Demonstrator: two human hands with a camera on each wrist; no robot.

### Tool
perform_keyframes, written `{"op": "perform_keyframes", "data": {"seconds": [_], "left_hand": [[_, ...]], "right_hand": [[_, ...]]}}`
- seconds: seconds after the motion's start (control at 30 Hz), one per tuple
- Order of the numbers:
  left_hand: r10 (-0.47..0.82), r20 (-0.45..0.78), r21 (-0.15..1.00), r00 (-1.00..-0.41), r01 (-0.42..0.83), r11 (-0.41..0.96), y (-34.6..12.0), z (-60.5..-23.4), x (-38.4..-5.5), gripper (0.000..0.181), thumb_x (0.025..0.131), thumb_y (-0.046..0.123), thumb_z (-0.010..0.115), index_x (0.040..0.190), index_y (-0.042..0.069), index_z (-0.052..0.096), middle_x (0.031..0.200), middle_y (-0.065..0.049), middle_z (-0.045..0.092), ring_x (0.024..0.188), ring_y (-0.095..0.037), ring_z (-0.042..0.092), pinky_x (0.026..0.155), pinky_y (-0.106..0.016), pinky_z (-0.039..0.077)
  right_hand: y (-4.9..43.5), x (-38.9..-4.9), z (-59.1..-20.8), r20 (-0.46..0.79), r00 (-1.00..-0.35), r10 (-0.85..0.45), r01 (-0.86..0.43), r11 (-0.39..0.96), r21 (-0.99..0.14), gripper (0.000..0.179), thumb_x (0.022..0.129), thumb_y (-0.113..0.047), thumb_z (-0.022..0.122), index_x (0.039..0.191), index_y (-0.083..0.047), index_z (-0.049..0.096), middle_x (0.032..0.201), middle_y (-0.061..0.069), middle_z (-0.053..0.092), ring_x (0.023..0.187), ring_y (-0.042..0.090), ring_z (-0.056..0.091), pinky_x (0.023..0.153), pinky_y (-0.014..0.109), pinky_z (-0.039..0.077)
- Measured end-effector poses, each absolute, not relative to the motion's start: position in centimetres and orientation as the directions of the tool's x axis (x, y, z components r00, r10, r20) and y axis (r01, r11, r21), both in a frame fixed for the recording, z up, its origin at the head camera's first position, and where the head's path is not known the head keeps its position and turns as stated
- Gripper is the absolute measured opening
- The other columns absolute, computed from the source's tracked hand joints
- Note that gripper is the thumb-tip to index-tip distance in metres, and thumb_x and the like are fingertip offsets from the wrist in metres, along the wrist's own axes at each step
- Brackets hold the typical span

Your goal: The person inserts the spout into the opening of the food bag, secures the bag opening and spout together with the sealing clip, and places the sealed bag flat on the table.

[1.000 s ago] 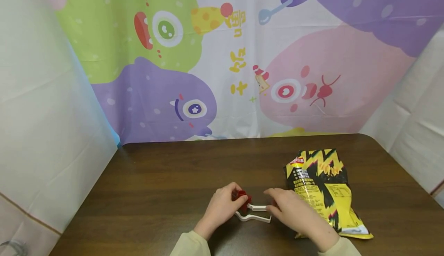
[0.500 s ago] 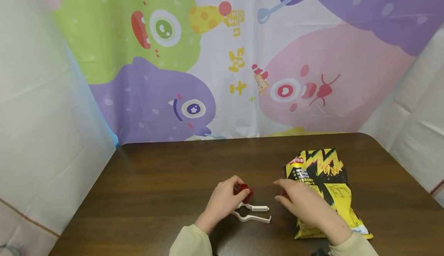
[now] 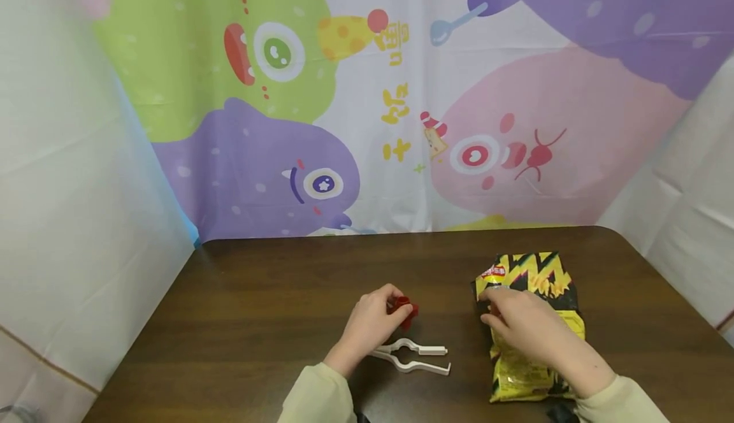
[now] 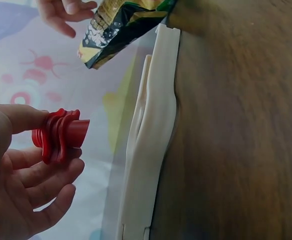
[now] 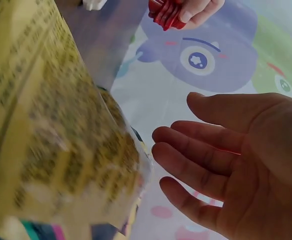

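My left hand point(image 3: 369, 321) pinches a small red plastic spout piece point(image 4: 75, 134) between thumb and fingers; wavy flanges ring its short tube. Just in front of that wrist, in the head view, a white plastic bag clip point(image 3: 430, 350) lies on the table, its two arms spread apart and its rear end behind the sleeve. My right hand point(image 3: 527, 324) is over the yellow and black snack bag point(image 3: 518, 381), covering part of its middle. In the right wrist view, that hand's fingers point(image 5: 196, 160) are loosely bent and hold nothing, beside the bag's edge.
The dark wooden table point(image 3: 275, 295) runs back to a cartoon-printed curtain point(image 3: 390, 200). White cloth point(image 3: 86, 155) hangs along the left side, and more on the right. A small black object point(image 3: 562, 412) shows by the right sleeve.
My left hand has carried the red spout piece away from the white clip, which stays on the table. My right hand has moved right, from beside the clip to over the snack bag.
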State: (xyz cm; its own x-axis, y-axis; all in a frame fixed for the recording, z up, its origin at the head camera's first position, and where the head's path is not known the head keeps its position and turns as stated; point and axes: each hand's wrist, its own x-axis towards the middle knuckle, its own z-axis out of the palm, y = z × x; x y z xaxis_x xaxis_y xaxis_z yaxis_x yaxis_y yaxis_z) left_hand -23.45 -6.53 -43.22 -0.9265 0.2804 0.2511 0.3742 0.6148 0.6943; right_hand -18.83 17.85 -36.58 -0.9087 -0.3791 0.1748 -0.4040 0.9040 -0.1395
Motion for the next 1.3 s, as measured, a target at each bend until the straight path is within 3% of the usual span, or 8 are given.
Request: {"op": "perform_keyframes", "data": {"seconds": [0.17,0.43,0.73,1.03,1.3], "left_hand": [[0.286,0.229,0.685,-0.931,0.363,0.632,-6.0,-43.1,-23.7,0.016,0.083,0.034,0.062,0.087,0.019,0.06,0.074,0.009,0.063,0.067,-0.006,0.057,0.06,-0.025,0.042],[0.305,0.232,0.693,-0.924,0.377,0.614,-5.0,-42.6,-23.9,0.016,0.084,0.034,0.063,0.088,0.018,0.061,0.075,0.008,0.063,0.067,-0.005,0.057,0.06,-0.024,0.043],[0.314,0.227,0.69,-0.922,0.38,0.616,-4.2,-42.1,-23.8,0.017,0.084,0.034,0.062,0.09,0.018,0.061,0.077,0.008,0.064,0.068,-0.005,0.057,0.061,-0.024,0.043],[0.312,0.231,0.705,-0.921,0.38,0.599,-3.5,-41.8,-24.0,0.017,0.084,0.034,0.062,0.089,0.017,0.062,0.076,0.008,0.064,0.067,-0.005,0.057,0.06,-0.023,0.043],[0.323,0.203,0.733,-0.925,0.362,0.576,-3.0,-42.4,-24.1,0.016,0.084,0.033,0.063,0.09,0.018,0.062,0.077,0.008,0.064,0.067,-0.004,0.056,0.061,-0.022,0.043]], "right_hand": [[18.5,-19.1,-35.7,0.203,-0.891,-0.407,-0.427,0.902,-0.066,0.026,0.081,-0.021,0.067,0.1,-0.005,0.061,0.072,-0.005,0.053,0.059,0.005,0.046,0.053,0.027,0.039],[19.9,-20.4,-34.8,0.197,-0.89,-0.412,-0.42,0.908,0.003,0.038,0.081,-0.023,0.066,0.11,0.001,0.059,0.101,0.015,0.061,0.083,0.028,0.06,0.071,0.044,0.048],[21.0,-21.5,-34.4,0.181,-0.903,-0.39,-0.398,0.917,-0.009,0.038,0.083,-0.021,0.064,0.111,0.004,0.056,0.1,0.015,0.057,0.081,0.024,0.058,0.07,0.042,0.048],[22.3,-23.6,-34.8,0.128,-0.923,-0.364,-0.374,0.925,-0.066,0.034,0.091,-0.009,0.049,0.12,0.007,0.049,0.115,0.023,0.053,0.102,0.038,0.054,0.083,0.051,0.043],[23.2,-25.2,-34.8,0.083,-0.929,-0.361,-0.368,0.925,-0.095,0.034,0.091,-0.006,0.046,0.122,0.009,0.047,0.118,0.026,0.052,0.106,0.04,0.051,0.087,0.052,0.041]]}}
